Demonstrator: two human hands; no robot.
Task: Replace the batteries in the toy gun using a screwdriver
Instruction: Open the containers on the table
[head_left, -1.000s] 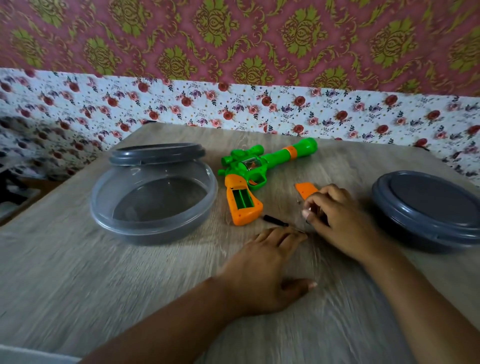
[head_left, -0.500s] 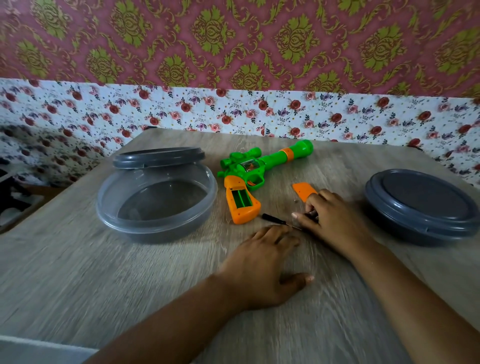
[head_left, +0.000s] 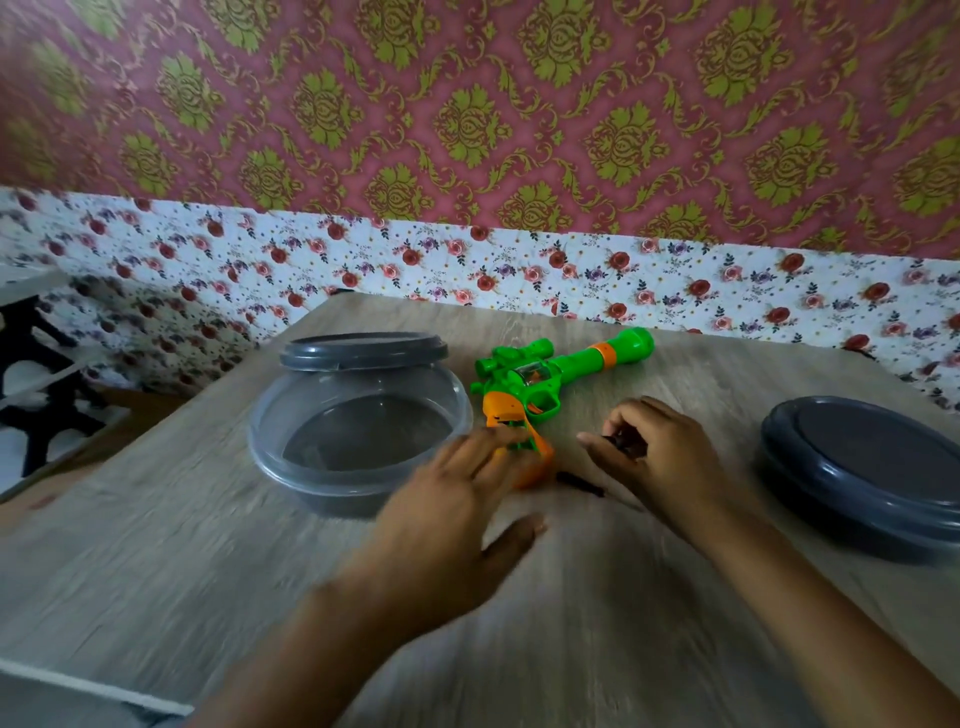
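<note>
The green toy gun (head_left: 550, 371) lies on the wooden table, barrel pointing to the far right, its orange grip (head_left: 535, 470) toward me. My left hand (head_left: 457, 525) is blurred, fingers spread, their tips over the grip's open battery bay. Just right of the grip, my right hand (head_left: 665, 457) is curled around a small dark object (head_left: 621, 441); what it is I cannot tell. The black-handled screwdriver (head_left: 579, 480) lies on the table between my hands. The orange battery cover is hidden.
A clear plastic bowl (head_left: 270, 457) stands left of the gun, with a grey lid (head_left: 363, 351) leaning behind it. A closed dark grey container (head_left: 857, 467) sits at the right. The table's left edge drops to a black stool frame (head_left: 36, 395).
My left hand left the table near me and reached forward onto the gun's grip. My right hand rose off the table with the small dark object and now hides the orange cover.
</note>
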